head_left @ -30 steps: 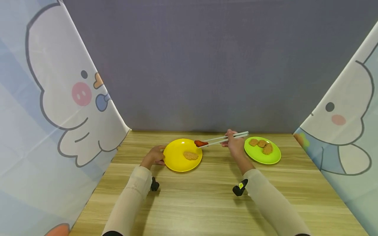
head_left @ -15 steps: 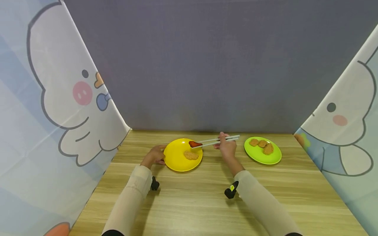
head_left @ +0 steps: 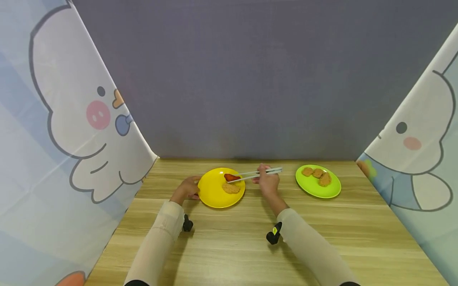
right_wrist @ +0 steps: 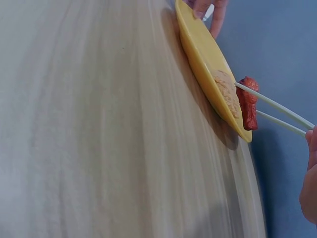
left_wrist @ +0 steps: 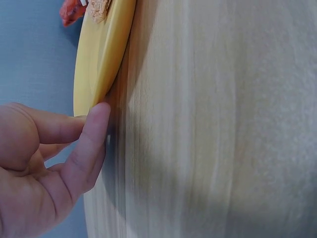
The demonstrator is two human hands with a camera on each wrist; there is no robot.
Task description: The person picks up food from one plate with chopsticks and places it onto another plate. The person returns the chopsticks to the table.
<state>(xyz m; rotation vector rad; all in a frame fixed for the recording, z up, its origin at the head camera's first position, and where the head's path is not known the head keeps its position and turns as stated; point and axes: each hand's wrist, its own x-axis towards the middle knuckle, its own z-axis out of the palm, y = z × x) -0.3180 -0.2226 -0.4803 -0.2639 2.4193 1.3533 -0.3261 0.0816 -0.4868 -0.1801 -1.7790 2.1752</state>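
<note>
My left hand (head_left: 187, 187) pinches the left rim of the yellow plate (head_left: 211, 194); in the left wrist view the thumb and fingers (left_wrist: 94, 129) meet at that rim. In my right hand (head_left: 269, 183) is a pair of pale chopsticks (head_left: 248, 178), pointing left over the plate. Between their tips is a red drumstick-shaped piece (right_wrist: 247, 106), close above the plate's right part. Just in front of it, a golden breaded piece (head_left: 230, 188) lies on the same plate. The right wrist view shows one chopstick on each side of the red piece.
A green plate (head_left: 315, 191) with several breaded pieces (head_left: 324, 180) stands to the right on the wooden table (head_left: 229, 246). A grey wall panel (head_left: 229, 79) rises behind the table, and cartoon-printed sheets (head_left: 78, 119) flank it.
My right hand has moved left, carrying the red drumstick-shaped piece in the chopsticks from the yellow plate's right edge to over the plate. My left hand stays at the rim.
</note>
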